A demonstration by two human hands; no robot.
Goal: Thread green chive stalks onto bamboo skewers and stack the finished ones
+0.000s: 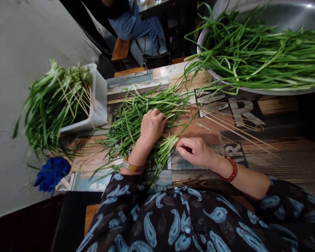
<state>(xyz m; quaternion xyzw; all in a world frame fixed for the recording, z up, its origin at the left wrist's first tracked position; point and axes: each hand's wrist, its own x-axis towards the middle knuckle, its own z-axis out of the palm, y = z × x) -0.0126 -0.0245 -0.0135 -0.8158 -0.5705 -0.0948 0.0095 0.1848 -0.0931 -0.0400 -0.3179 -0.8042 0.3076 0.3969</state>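
Between my hands lies a small bunch of garlic chives (168, 144), its pale stem ends side by side on a thin bamboo skewer. My right hand (195, 150) pinches the skewer's end just right of these stems. Over the loose pile of garlic chives (131, 115), my left hand (152, 126) is closed with its fingers curled down at the stem ends; its fingertips and whatever is in them are hidden. Several bare bamboo skewers (241, 131) lie on the table to the right, beyond my right hand.
At the left, a white plastic bin (99, 94) holds skewered chives (55, 101) hanging over its side. A blue cloth-like bundle (54, 171) lies by the wall. A large metal basin (291, 15) of chives stands at the back right. Beyond the patterned table (283, 175), a person (136, 24) sits.
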